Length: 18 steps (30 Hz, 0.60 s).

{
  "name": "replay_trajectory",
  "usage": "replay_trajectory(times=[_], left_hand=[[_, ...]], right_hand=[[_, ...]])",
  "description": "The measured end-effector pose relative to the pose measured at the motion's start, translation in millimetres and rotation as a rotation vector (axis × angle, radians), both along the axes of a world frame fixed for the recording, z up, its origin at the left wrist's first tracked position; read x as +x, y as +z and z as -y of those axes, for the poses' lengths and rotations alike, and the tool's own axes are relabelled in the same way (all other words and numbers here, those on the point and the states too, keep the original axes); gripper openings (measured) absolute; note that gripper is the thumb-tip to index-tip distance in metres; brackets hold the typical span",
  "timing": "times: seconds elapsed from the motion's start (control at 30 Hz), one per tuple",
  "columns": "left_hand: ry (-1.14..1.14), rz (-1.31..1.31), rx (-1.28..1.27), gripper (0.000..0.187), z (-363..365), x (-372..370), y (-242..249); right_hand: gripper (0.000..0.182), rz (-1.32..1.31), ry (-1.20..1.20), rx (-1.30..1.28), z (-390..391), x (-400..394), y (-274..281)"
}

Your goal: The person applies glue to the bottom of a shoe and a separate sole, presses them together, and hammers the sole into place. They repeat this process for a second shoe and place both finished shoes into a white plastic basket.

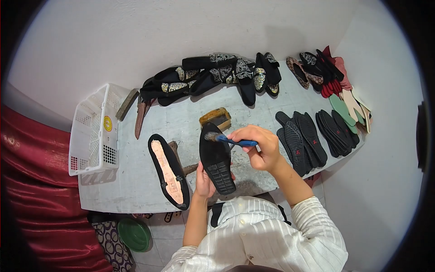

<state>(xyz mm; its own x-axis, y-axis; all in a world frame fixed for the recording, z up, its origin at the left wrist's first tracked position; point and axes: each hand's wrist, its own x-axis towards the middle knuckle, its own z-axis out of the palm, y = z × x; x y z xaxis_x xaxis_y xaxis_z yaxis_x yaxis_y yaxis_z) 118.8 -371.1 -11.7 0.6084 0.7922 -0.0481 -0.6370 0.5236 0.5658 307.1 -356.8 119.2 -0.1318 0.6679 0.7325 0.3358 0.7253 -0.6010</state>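
Observation:
My left hand (205,182) grips a black shoe sole (216,156) by its lower side edge; the heel end has a grid tread. My right hand (257,144) is closed around the blue handle of a paintbrush (244,143). The bristles touch the smooth forward part of the sole. Just beyond it stands a stained yellow container (215,119) with a dark inside. To the left lies a black shoe (168,172), its pale, peach-coloured bottom facing up. Between this shoe and my left hand, a brown, rusty-looking tool (177,158) is partly hidden.
Black shoes with patterned fronts (213,79) are heaped along the back wall. Stacked black soles (301,143) lie on the right, near coloured cut pieces (342,109). A hammer (141,115) and a white plastic basket (95,131) are at left. A green basin (134,234) sits below the table.

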Motion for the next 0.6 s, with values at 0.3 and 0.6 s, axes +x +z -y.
replay_trajectory(times=[0.3, 0.6], left_hand=[[-0.002, -0.019, 0.007, 0.072, -0.3, -2.5, -4.9], [0.013, -0.026, 0.002, 0.073, -1.3, -4.6, 0.3]], right_hand=[[0.034, -0.011, -0.002, 0.045, 0.4, -1.0, -7.2], [0.027, 0.021, -0.063, 0.011, 4.7, -0.1, -5.2]])
